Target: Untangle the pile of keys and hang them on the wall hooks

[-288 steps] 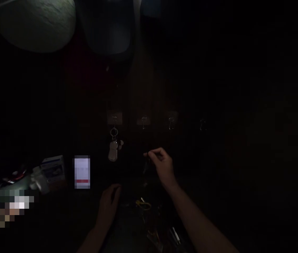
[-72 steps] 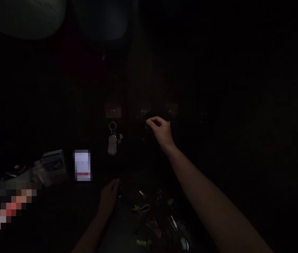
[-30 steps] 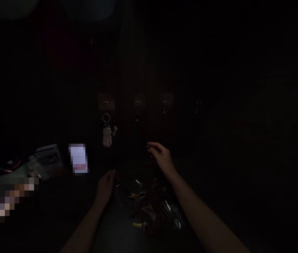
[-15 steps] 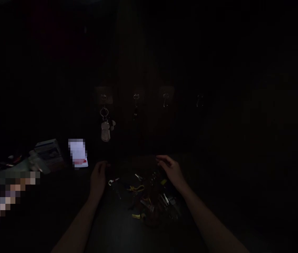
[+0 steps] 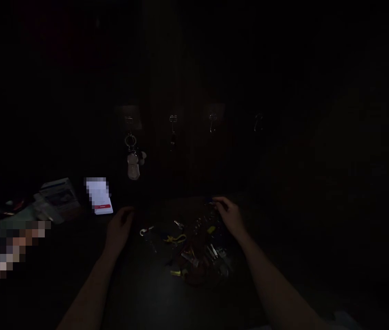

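The light is very dim. My left hand is at the left of a heap of keys and small tags, its fingers loosely curved and apart, with nothing visible in them. At the heap's far right, my right hand has thumb and fingertips close together at a small dark item that I cannot make out. Nearest my left hand lies a small key with a pale ring. A yellow cord, a yellow tag and a yellow-ended piece stand out in the heap.
Wire hooks line the dark upright surface behind. A keyring with a pale fob hangs from the leftmost; a small dark item hangs from another. A lit phone stands at left, near a box and blurred clutter.
The view has shifted slightly, moving the hooks and heap up and left in the picture. My right hand has moved a little right relative to the heap; my left hand has drawn slightly left.
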### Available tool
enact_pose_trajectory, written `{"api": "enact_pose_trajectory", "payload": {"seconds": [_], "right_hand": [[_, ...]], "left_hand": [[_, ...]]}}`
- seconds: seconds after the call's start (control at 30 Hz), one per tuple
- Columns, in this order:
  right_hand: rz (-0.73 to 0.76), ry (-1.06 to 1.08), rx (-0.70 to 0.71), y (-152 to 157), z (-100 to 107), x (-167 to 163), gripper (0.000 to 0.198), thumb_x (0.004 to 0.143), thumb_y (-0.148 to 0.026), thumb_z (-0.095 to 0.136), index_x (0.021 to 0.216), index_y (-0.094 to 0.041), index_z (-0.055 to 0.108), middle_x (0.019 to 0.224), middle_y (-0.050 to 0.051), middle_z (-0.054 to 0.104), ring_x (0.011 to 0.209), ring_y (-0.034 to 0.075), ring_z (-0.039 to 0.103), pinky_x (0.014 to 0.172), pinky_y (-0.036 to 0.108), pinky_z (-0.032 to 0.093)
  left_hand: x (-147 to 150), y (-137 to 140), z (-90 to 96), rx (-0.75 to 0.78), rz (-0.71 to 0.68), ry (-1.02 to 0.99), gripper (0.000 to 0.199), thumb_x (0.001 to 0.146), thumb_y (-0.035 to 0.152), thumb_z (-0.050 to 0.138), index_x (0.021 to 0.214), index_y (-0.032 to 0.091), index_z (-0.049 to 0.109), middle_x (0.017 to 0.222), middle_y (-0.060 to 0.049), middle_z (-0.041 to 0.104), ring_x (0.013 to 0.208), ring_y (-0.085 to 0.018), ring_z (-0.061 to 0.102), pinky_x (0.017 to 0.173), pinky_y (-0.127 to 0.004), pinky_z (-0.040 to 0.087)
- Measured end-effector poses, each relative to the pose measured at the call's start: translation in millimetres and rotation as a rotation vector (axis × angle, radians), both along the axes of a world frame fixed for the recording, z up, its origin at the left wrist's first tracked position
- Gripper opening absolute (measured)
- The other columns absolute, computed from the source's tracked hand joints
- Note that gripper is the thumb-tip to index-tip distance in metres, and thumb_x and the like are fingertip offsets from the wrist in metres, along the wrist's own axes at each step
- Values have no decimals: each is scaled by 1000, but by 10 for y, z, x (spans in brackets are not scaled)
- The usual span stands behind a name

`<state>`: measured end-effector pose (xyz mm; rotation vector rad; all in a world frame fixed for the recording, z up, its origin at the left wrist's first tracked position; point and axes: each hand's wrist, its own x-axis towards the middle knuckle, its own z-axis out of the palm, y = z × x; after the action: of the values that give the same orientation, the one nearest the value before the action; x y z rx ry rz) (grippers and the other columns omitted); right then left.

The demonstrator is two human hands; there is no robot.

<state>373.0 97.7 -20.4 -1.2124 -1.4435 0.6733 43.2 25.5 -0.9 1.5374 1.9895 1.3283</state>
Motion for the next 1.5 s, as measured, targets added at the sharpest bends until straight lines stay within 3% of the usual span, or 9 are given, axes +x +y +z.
{"api": "enact_pose_trajectory", "payload": {"seconds": [0.3, 0.63, 0.77, 0.97, 1.13, 1.33, 1.5], "right_hand": [[2, -173, 78, 21, -77, 45, 24, 78, -29, 45, 87, -23, 66, 91, 4, 68, 86, 20, 62, 76, 34, 47], [3, -243, 108, -6, -51, 40, 24, 78, -26, 44, 86, -22, 66, 91, 4, 67, 88, 20, 61, 79, 33, 46], [5, -258, 117, -6, -55, 34, 23, 79, -25, 44, 86, -23, 65, 91, 3, 67, 89, 20, 61, 80, 33, 45], [11, -282, 138, -37, -35, 1, 22, 80, -24, 43, 84, -23, 65, 89, 3, 68, 87, 19, 62, 78, 32, 45], [15, -301, 157, -31, -32, 6, 23, 80, -23, 43, 84, -24, 66, 87, 3, 67, 87, 19, 62, 79, 32, 45], [-14, -292, 166, -28, -5, 39, 24, 79, -20, 43, 85, -23, 66, 88, 4, 67, 87, 19, 61, 79, 32, 45], [-95, -243, 146, 2, 19, 110, 26, 77, -16, 40, 82, -22, 66, 86, 4, 66, 84, 18, 61, 78, 32, 45]], "left_hand": [[87, 18, -168, -11, -407, 298, 25, 78, 36, 51, 96, 25, 65, 101, -4, 68, 97, -23, 60, 89, -39, 45], [-158, 5, -101, -51, -397, 304, 40, 65, 12, 42, 96, 25, 65, 103, -3, 68, 97, -22, 62, 90, -40, 46], [63, -23, -93, 52, -434, 386, 29, 74, 17, 44, 93, 24, 65, 101, -4, 68, 97, -23, 60, 90, -42, 44], [587, -165, -73, 56, -739, 408, 20, 83, 32, 50, 96, 28, 66, 99, -4, 68, 97, -20, 58, 91, -37, 40], [511, -121, -121, 0, -647, 432, 19, 83, 27, 47, 88, 23, 64, 92, -6, 67, 89, -22, 59, 82, -36, 43], [216, -24, -186, 34, -501, 495, 25, 75, 18, 46, 93, 24, 64, 96, -6, 67, 93, -24, 59, 85, -41, 44], [431, -84, -149, 109, -582, 543, 39, 76, 11, 42, 109, 25, 59, 110, -5, 65, 106, -23, 55, 101, -49, 31]]}}
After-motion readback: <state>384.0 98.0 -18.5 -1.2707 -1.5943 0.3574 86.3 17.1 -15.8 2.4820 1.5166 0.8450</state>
